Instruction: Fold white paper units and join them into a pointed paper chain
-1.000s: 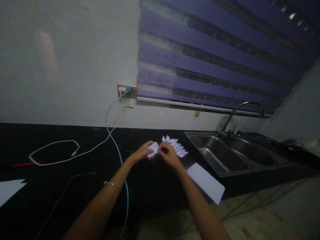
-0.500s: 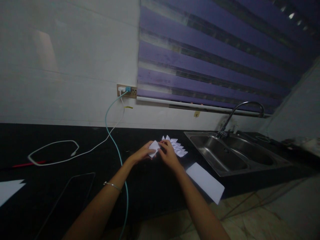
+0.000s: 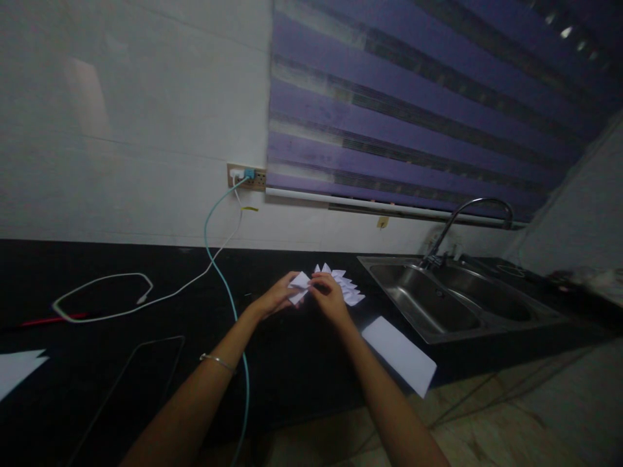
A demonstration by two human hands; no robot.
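Observation:
A small folded piece of white paper is held between both hands above the black counter. My left hand grips its left side, fingers closed round it. At its right edge, my right hand pinches the paper between thumb and fingers. Just behind and to the right of that hand lies a cluster of several pointed folded paper pieces. Nearer to me, right of my right forearm, a stack of flat white paper rests on the counter.
A double steel sink with a tall tap is set in the counter at right. A teal cable and a white cable run from the wall socket. More white paper and a red pen-like object lie far left.
The folded paper has turned and its visible shape is different, with a fold now standing out. My right-hand fingers have closed in a pinch at its right edge.

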